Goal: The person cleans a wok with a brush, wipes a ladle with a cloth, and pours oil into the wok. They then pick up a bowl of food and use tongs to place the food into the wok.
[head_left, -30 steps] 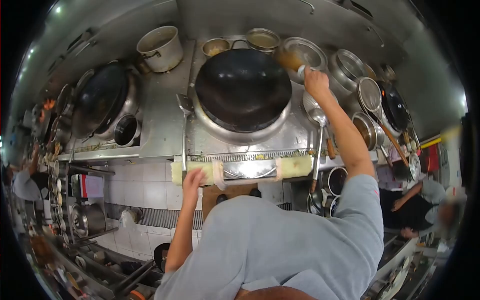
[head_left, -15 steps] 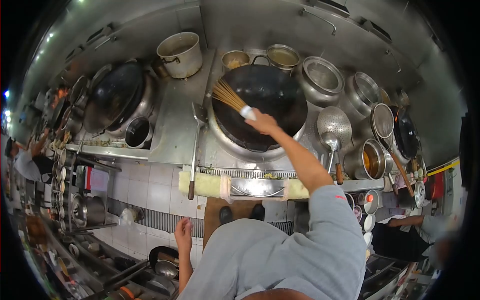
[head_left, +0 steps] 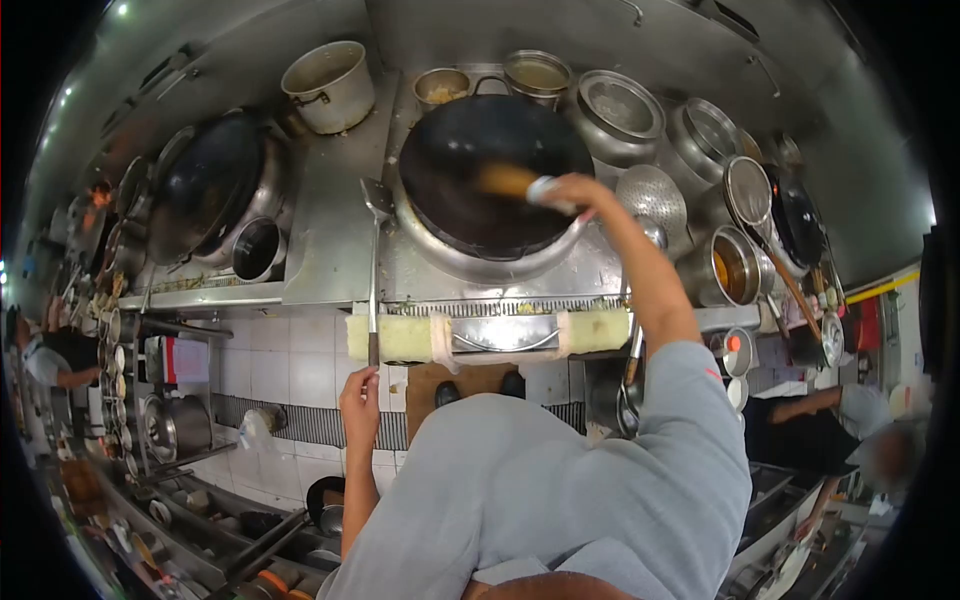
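Observation:
My right hand [head_left: 572, 193] is closed around the white-wrapped handle of a bamboo wok brush [head_left: 510, 181]. The bristles, smeared by motion, are over the middle of a large black wok [head_left: 470, 215] on a steel burner ring. My left hand [head_left: 359, 397] is low in front of the stove, fingers loosely bent and apart, with nothing seen in it. Its fingertips are right by the handle end of a long wok spatula [head_left: 374, 270], which lies across the stove's front edge with its blade left of the wok.
A tall pot [head_left: 330, 90] stands behind at left; a perforated skimmer [head_left: 651, 200] and a pot of orange liquid [head_left: 734, 265] are at right. Yellow towels [head_left: 597, 331] wrap the front rail. Another wok [head_left: 212, 180] stands at far left. Co-workers [head_left: 835, 425] are at both sides.
My right hand has swept the brush rightward from the wok's left rim to its middle. My left hand has risen to the spatula's handle end. The whole view has shifted slightly.

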`<action>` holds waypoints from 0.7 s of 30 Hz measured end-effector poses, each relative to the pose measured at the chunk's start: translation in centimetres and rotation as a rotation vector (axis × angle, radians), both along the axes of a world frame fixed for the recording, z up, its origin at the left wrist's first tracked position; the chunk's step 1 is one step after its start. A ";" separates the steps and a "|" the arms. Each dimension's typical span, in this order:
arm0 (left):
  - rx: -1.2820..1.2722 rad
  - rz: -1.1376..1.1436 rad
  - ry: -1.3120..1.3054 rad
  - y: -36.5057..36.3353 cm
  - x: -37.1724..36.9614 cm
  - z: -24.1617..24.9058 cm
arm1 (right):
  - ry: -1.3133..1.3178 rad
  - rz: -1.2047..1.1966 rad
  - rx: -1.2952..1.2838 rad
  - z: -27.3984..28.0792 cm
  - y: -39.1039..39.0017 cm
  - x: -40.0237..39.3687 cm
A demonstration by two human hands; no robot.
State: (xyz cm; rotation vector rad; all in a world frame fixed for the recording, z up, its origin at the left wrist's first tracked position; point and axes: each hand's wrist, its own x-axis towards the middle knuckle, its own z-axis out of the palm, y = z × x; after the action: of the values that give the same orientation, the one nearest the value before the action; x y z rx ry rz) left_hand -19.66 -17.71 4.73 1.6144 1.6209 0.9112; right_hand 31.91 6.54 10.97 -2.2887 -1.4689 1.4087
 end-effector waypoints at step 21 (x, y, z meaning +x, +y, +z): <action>0.522 -0.708 0.331 17.1 26.1 -2.7 | 0.226 -1.077 1.077 -15.8 -17.0 -0.9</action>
State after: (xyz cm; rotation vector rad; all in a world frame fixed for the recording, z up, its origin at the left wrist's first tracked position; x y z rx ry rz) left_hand 6.48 -0.58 2.06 2.5761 0.8788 0.7281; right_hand 31.04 -10.50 -4.81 -1.5887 -0.4528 0.3473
